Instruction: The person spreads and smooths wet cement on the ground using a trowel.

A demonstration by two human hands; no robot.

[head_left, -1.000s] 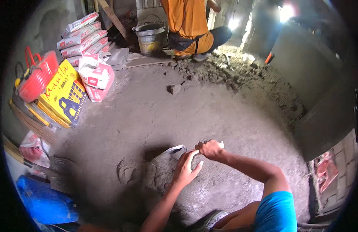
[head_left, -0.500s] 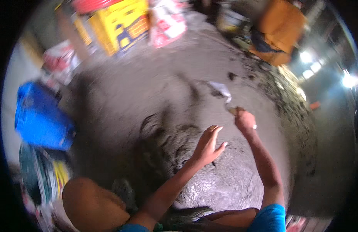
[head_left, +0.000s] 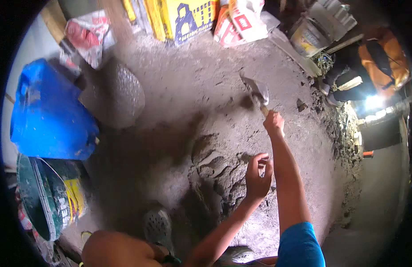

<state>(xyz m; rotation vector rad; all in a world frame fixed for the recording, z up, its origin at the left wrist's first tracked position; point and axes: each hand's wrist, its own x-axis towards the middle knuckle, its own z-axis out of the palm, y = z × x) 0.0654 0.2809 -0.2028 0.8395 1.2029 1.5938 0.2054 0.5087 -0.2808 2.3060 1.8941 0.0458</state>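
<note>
Head view, right hand stretched forward, fingers closed around the handle of a trowel held over the grey mortar heap on the floor, left hand above the heap, fingers spread and holding nothing, blue barrel far left.

A short blue sleeve covers the right upper arm; both forearms are bare; a grey perforated clog on one foot.

A barrel stands left of the mortar heap, sacks behind it.
</note>
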